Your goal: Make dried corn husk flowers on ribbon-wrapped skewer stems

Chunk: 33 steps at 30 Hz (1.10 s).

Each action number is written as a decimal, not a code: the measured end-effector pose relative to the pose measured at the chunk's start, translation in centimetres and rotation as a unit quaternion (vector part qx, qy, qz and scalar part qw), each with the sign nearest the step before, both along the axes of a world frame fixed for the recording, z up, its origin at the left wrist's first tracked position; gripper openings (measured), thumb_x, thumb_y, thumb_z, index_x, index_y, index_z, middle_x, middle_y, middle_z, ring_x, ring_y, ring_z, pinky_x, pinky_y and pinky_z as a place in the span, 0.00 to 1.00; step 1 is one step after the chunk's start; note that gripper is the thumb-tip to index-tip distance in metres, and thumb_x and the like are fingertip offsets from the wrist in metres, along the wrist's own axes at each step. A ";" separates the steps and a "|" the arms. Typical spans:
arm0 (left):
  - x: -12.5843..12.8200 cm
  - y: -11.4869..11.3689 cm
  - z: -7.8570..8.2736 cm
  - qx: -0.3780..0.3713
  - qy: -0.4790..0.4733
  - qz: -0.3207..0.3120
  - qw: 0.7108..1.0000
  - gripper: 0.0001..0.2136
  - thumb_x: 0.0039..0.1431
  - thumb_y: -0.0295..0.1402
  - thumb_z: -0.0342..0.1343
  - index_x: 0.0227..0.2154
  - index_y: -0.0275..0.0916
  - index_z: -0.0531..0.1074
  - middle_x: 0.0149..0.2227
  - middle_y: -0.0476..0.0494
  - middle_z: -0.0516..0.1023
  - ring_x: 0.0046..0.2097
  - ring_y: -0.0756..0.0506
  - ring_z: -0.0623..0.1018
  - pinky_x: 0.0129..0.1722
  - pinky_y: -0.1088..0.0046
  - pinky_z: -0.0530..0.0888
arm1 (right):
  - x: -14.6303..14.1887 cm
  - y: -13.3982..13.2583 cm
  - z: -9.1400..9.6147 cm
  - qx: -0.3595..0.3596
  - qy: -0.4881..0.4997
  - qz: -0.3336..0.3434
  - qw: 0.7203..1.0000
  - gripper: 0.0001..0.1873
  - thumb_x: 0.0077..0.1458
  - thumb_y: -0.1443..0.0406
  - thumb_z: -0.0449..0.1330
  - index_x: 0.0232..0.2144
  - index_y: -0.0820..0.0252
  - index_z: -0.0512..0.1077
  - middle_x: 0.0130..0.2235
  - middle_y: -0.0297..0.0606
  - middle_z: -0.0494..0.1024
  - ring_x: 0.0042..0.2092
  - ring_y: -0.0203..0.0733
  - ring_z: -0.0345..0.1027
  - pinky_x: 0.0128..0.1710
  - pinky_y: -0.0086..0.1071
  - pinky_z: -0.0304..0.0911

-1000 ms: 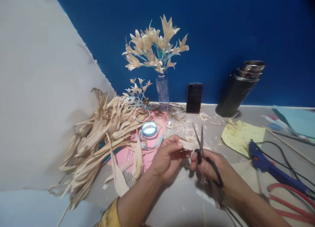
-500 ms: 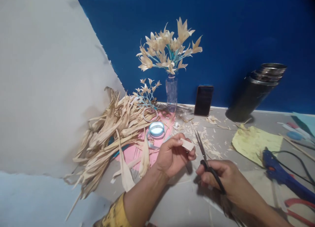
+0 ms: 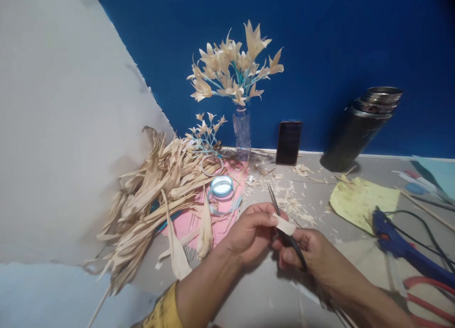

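My left hand (image 3: 250, 233) pinches a small pale strip of corn husk (image 3: 284, 224) between thumb and fingers, above the grey table (image 3: 263, 290). Close beside it, my right hand (image 3: 309, 254) grips black scissors (image 3: 284, 223) by the handles, blades closed and pointing up and away to the left, right behind the strip. The two hands nearly touch. Cut husk scraps (image 3: 295, 202) lie scattered just beyond them.
A pile of dried corn husks (image 3: 156, 186) covers pink paper (image 3: 213, 214) at left, with a blue ribbon roll (image 3: 221, 186). Husk flowers stand in a bottle (image 3: 241, 133). A phone (image 3: 288, 142) and dark flask (image 3: 359, 129) lean at the blue wall. Yellow paper (image 3: 362, 197) and a blue glue gun (image 3: 401, 245) lie right.
My right hand has moved left, bringing the scissors against the husk strip, with the blades now tilted further left. The left hand has lowered the strip slightly toward the scissors.
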<state>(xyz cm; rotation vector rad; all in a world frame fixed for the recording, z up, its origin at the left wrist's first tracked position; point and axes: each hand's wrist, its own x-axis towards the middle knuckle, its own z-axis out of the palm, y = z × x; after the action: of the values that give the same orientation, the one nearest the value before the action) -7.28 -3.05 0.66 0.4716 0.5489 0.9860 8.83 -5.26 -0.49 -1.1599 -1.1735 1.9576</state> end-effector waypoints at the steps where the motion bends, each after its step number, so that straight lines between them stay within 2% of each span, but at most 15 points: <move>1: 0.0 0.1 0.0 -0.004 -0.002 0.002 1.000 0.06 0.41 0.26 0.63 0.21 0.36 0.69 0.28 0.45 0.76 0.22 0.51 0.71 0.20 0.76 0.65 | 0.0 0.0 -0.2 0.004 0.019 0.014 1.000 0.22 0.42 0.52 0.74 0.30 0.64 0.77 0.27 0.38 0.78 0.25 0.33 0.62 0.24 0.27 0.54; 3: -0.1 0.1 0.1 -0.001 -0.008 -0.005 1.000 0.06 0.42 0.27 0.63 0.21 0.36 0.69 0.28 0.46 0.76 0.21 0.51 0.71 0.20 0.76 0.66 | 0.1 0.1 -0.5 0.019 0.046 0.035 0.998 0.23 0.47 0.50 0.71 0.34 0.64 0.78 0.29 0.39 0.80 0.23 0.30 0.58 0.22 0.27 0.49; 5: -0.3 0.2 0.5 0.010 -0.001 -0.004 1.000 0.06 0.42 0.28 0.63 0.21 0.36 0.70 0.29 0.44 0.78 0.23 0.49 0.73 0.22 0.75 0.69 | 0.2 0.3 -0.8 0.028 0.047 0.017 0.998 0.23 0.48 0.50 0.71 0.33 0.65 0.78 0.27 0.38 0.78 0.22 0.29 0.53 0.21 0.27 0.44; 8: -0.7 0.3 1.3 0.028 0.045 0.067 0.996 0.04 0.40 0.25 0.63 0.21 0.35 0.72 0.39 0.38 0.80 0.35 0.47 0.78 0.32 0.73 0.74 | 0.6 0.7 -1.0 0.031 0.005 -0.089 0.996 0.23 0.43 0.50 0.74 0.31 0.64 0.76 0.25 0.33 0.73 0.23 0.30 0.53 0.22 0.27 0.47; 10: -1.0 0.5 1.7 0.027 0.062 0.108 0.992 0.04 0.40 0.24 0.62 0.21 0.35 0.72 0.39 0.39 0.80 0.36 0.48 0.77 0.36 0.74 0.73 | 1.1 0.9 -0.9 0.046 -0.015 -0.132 0.990 0.26 0.43 0.48 0.73 0.35 0.62 0.76 0.27 0.33 0.73 0.25 0.33 0.57 0.24 0.28 0.51; 12: -1.4 0.6 1.9 0.011 0.038 0.103 0.994 0.05 0.42 0.26 0.62 0.20 0.36 0.70 0.31 0.43 0.78 0.32 0.49 0.75 0.33 0.74 0.71 | 1.6 0.9 -0.6 0.077 -0.014 -0.095 0.992 0.30 0.48 0.42 0.68 0.39 0.62 0.75 0.30 0.35 0.74 0.27 0.35 0.59 0.26 0.29 0.53; 14: -1.6 0.8 1.9 -0.004 -0.005 0.088 0.996 0.06 0.43 0.27 0.61 0.20 0.36 0.68 0.25 0.46 0.73 0.28 0.49 0.72 0.29 0.74 0.68 | 1.9 0.8 -0.2 0.105 -0.006 -0.004 0.994 0.34 0.49 0.37 0.63 0.38 0.62 0.75 0.32 0.38 0.75 0.29 0.37 0.60 0.28 0.30 0.55; 16: -1.7 0.9 1.9 -0.006 -0.034 0.083 0.996 0.06 0.43 0.27 0.60 0.20 0.37 0.67 0.23 0.47 0.71 0.26 0.50 0.69 0.27 0.74 0.65 | 1.9 0.5 0.4 0.115 -0.004 0.070 0.991 0.37 0.48 0.33 0.61 0.36 0.61 0.74 0.31 0.38 0.74 0.30 0.38 0.60 0.28 0.31 0.55; 18: -1.8 1.0 1.9 -0.002 -0.046 0.082 0.996 0.06 0.43 0.27 0.60 0.20 0.37 0.67 0.22 0.47 0.70 0.25 0.50 0.68 0.26 0.74 0.63 | 1.7 0.2 0.8 0.114 -0.009 0.103 0.988 0.38 0.45 0.31 0.60 0.33 0.61 0.72 0.29 0.36 0.72 0.30 0.38 0.59 0.28 0.30 0.55; 25: -1.9 0.9 1.8 0.004 -0.020 0.082 0.996 0.06 0.43 0.27 0.59 0.20 0.37 0.66 0.22 0.47 0.71 0.25 0.49 0.68 0.27 0.73 0.63 | 1.1 -0.2 1.0 0.091 -0.037 0.111 0.989 0.36 0.43 0.34 0.64 0.27 0.61 0.69 0.26 0.33 0.66 0.28 0.35 0.53 0.26 0.29 0.54; 29: -1.8 0.9 1.8 0.014 -0.006 0.087 0.996 0.05 0.42 0.27 0.59 0.20 0.37 0.67 0.21 0.47 0.70 0.24 0.50 0.68 0.26 0.73 0.64 | 1.2 -0.2 1.0 0.063 -0.047 0.103 0.992 0.32 0.42 0.38 0.67 0.27 0.61 0.69 0.24 0.31 0.65 0.26 0.34 0.52 0.25 0.28 0.51; 33: -1.8 1.0 1.8 0.017 0.002 0.094 0.995 0.05 0.41 0.27 0.60 0.20 0.37 0.68 0.21 0.47 0.71 0.24 0.50 0.68 0.26 0.74 0.65 | 1.1 -0.2 1.1 0.068 -0.061 0.095 0.991 0.27 0.42 0.44 0.68 0.25 0.61 0.69 0.23 0.31 0.64 0.26 0.34 0.51 0.24 0.28 0.50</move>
<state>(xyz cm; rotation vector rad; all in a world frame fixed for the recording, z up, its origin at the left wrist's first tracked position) -9.09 -2.09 2.47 0.4576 0.5894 1.1756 9.96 -5.47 0.65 -1.1468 -1.5057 1.9305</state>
